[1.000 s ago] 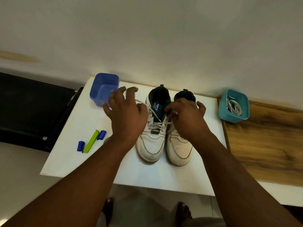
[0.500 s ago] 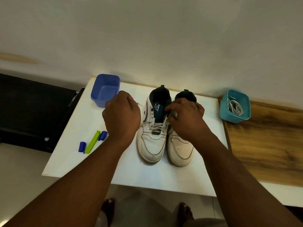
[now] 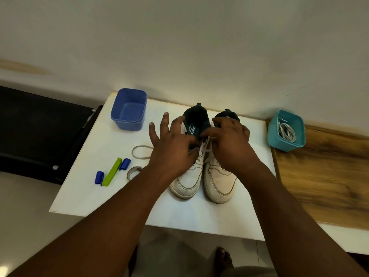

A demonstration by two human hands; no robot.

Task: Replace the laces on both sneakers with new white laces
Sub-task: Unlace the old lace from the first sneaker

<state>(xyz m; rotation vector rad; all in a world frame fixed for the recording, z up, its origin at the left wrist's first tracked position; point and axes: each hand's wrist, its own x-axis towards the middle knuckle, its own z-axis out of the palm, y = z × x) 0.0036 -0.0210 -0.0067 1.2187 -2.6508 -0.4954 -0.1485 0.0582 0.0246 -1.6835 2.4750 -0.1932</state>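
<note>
Two hands work over a pair of white sneakers standing side by side, toes toward us, on the white desk [image 3: 95,196]. At far left we note an empty blue tub [image 3: 129,109], and nearer us a green clip [image 3: 111,172] with blue end caps, a loose lace loop [image 3: 141,152] and a small ring [image 3: 133,172]. Our left hand [image 3: 171,148] hovers over the left sneaker [image 3: 187,182], fingers [image 3: 154,131] spread wide and straight; the thumb lies by the lace [image 3: 204,147] at the eyelets, but we cannot tell whether it pinches anything. Our right hand [image 3: 231,142] sits over the right sneaker [image 3: 219,184], its fingers curled toward the same lace at the left sneaker's upper eyelets; the contact itself is partly hidden, and it appears to pinch the lace. At far right, a teal tub [image 3: 273,136] holds coiled white laces [image 3: 286,131], at the edge of a wooden surface [image 3: 327,176].
</note>
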